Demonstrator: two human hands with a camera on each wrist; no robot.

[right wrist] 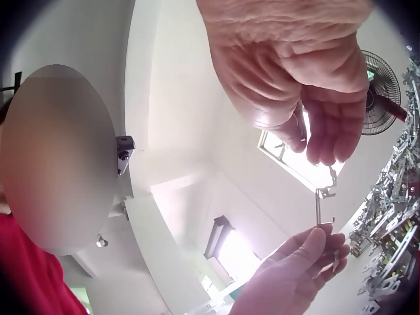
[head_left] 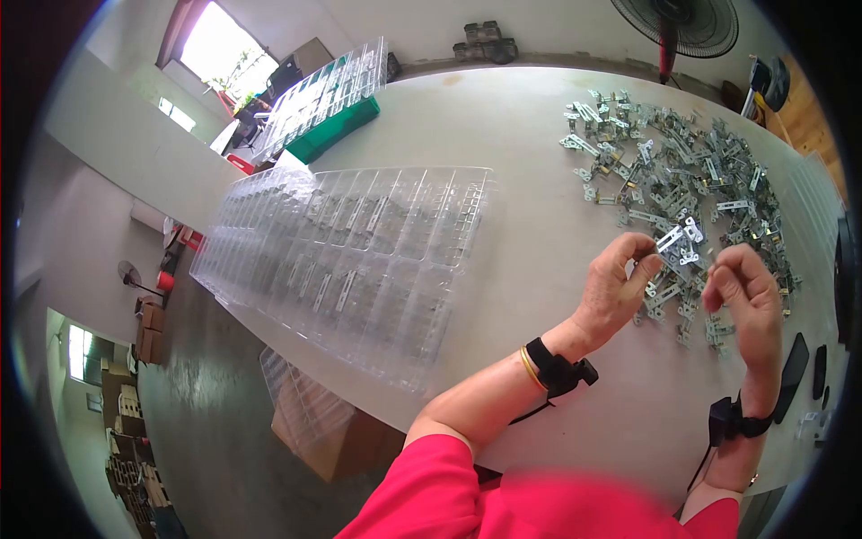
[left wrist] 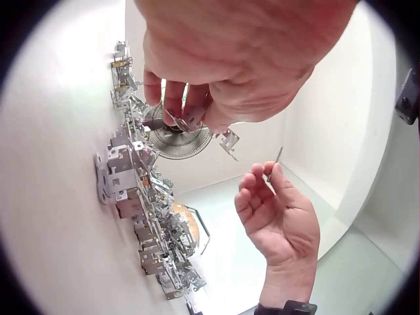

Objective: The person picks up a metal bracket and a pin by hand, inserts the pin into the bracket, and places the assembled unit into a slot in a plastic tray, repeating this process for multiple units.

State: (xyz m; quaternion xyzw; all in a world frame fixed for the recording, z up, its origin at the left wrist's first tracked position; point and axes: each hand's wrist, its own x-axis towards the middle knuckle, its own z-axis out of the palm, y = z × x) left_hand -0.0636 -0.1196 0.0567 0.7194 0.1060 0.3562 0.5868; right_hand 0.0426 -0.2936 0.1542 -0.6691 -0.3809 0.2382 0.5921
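In the head view my left hand pinches a flat silver metal bracket by one end, above the near side of a pile of metal brackets. The right wrist view shows this bracket rising from between thumb and fingers, its end bent like a hook. A second small metal piece shows among the same hand's fingers. My right hand is held up to the right, facing the left one. Between its thumb and fingertips it pinches a thin, pin-like metal piece.
Clear plastic compartment trays lie left on the white table, with brackets in some compartments. Behind them stands a green bin under another clear tray. Dark flat items lie at right. A fan stands beyond the table.
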